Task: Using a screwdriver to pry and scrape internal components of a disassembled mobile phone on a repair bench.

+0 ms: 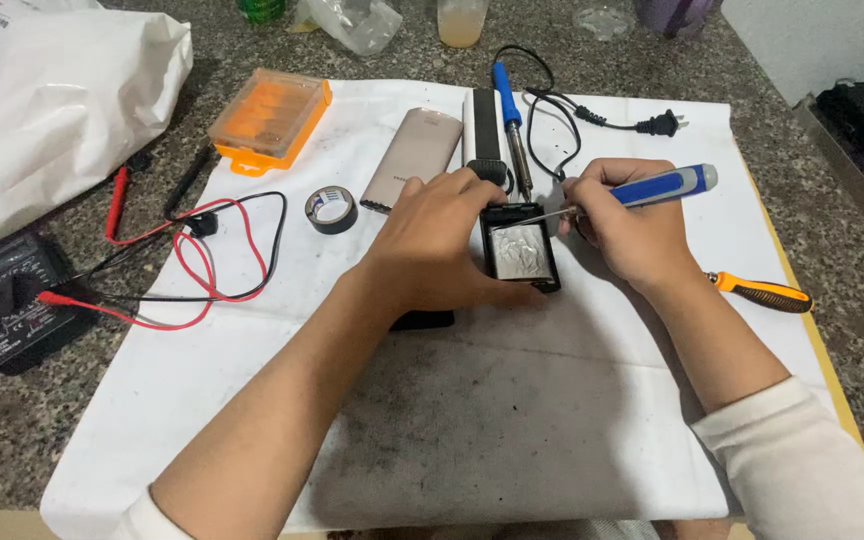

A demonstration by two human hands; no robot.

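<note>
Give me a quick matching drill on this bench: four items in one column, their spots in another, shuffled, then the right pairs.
Items:
1. blue-handled screwdriver
2. orange-handled screwdriver
3. roll of black tape
4. multimeter

Places:
A. far left, on the stone counter off the white sheet
B. in the right hand, tip on the small black device that the left hand steadies
C. on the sheet, left of the left hand
D. at the sheet's right edge, beside the right wrist

Pairs: 1-B, 2-D, 3-C, 4-A
</note>
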